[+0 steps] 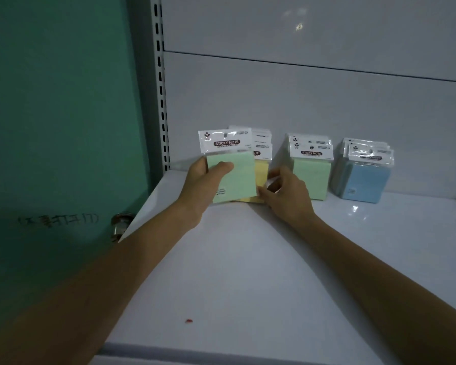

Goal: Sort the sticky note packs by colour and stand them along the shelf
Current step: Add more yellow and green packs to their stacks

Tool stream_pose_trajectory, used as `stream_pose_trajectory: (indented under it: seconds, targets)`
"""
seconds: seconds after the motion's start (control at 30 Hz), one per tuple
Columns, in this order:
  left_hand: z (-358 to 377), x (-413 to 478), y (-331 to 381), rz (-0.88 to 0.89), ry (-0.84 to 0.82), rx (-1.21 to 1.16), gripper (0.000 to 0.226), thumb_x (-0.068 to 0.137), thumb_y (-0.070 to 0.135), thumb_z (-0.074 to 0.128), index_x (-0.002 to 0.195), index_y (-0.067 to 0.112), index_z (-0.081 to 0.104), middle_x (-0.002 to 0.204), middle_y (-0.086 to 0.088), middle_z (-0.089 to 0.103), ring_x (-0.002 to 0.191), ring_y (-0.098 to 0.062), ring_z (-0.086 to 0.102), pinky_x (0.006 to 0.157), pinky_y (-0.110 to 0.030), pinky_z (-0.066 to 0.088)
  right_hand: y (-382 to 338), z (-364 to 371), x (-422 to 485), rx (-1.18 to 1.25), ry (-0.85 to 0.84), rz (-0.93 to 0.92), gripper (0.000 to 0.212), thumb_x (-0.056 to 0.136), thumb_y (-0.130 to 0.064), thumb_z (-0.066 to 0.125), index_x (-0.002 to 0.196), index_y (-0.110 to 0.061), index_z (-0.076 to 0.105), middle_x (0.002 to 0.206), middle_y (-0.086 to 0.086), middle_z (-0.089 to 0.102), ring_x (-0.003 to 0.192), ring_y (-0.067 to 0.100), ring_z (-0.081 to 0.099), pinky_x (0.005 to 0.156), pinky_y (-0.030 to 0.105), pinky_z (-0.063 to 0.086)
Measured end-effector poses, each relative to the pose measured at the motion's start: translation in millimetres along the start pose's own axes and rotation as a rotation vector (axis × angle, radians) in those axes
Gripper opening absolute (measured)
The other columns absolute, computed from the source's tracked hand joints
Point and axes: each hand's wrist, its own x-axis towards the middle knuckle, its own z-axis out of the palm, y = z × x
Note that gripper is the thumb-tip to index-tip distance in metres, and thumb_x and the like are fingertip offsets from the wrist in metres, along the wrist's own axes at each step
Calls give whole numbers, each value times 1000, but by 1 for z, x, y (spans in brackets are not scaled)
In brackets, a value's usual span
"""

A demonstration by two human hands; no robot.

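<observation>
My left hand (pixel 204 184) grips a green sticky note pack (pixel 238 177) by its left edge, thumb across its front, holding it upright in front of the yellow packs (pixel 262 172). My right hand (pixel 287 194) has its curled fingers at the right side and lower corner of the yellow packs, which stand at the back of the white shelf (pixel 248 259). A group of green packs (pixel 312 175) stands to the right, and a group of blue packs (pixel 363 177) further right. All lean against the back panel.
A slotted metal upright (pixel 161 96) bounds the shelf on the left, with a green door and its round knob (pixel 120 225) beyond it. A small red speck (pixel 188 321) lies on the shelf near the front edge.
</observation>
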Motion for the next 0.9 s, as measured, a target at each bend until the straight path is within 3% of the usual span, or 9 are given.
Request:
stream_pose_trajectory:
  seconds: [0.17,0.27,0.37,0.47,0.57,0.63,0.7,0.8,0.9]
  targets:
    - [2,-5,-6,2,-87,57,19,89,11,58,89,30,62,85,13,69,77,-4,66,70,-25,55,-5,-9,-3,74,-1,-13,46,76,-27,75,114,-15,53,82,-5,59,74,11,56,64,25,44]
    - [0,-5,-5,61,-140,42,21,89,10,60,92,31,61,85,18,71,80,-2,68,70,-21,57,-11,-25,-6,219,86,15,28,82,-26,69,105,-15,57,87,-3,63,68,7,56,60,18,44]
    - [3,-5,-4,117,-179,42,22,88,11,62,94,32,60,84,21,72,82,0,69,68,-19,56,-26,-39,-11,558,-91,99,26,85,-33,66,102,-14,61,85,1,69,50,13,59,43,25,44]
    - [10,-5,-3,153,-170,119,23,87,15,64,98,34,58,93,19,68,85,-2,68,67,-19,56,-39,-40,-15,547,-247,112,27,86,-31,65,99,-7,63,91,10,68,51,18,61,46,30,46]
    - [16,3,-2,159,-91,221,30,84,20,68,109,28,52,111,9,63,102,-10,62,77,-25,56,-41,-49,-9,564,-219,136,18,88,-24,63,88,-7,59,79,8,64,49,15,61,47,28,48]
    - [16,10,-1,250,20,440,47,80,24,73,119,22,46,124,3,54,113,-14,52,83,-25,51,-36,-63,-1,597,-148,173,15,89,-22,63,83,-10,56,75,5,61,44,12,59,46,27,50]
    - [14,16,-1,458,63,842,64,77,27,74,130,17,41,138,-2,44,124,-20,41,94,-30,42,-26,-78,6,633,-77,222,16,89,-22,62,79,-13,54,77,4,60,41,11,58,43,23,50]
    - [16,17,-9,700,-91,1308,72,79,39,69,140,20,36,156,-4,22,141,-24,21,109,-39,26,-3,-94,9,599,-25,285,15,89,-23,63,81,-14,54,83,5,59,44,12,57,46,22,52]
    - [24,17,-22,711,-154,1451,73,78,43,68,141,24,36,159,-3,12,145,-23,13,112,-40,19,20,-101,9,557,20,341,13,89,-22,63,82,-14,55,81,5,57,49,14,56,49,24,54]
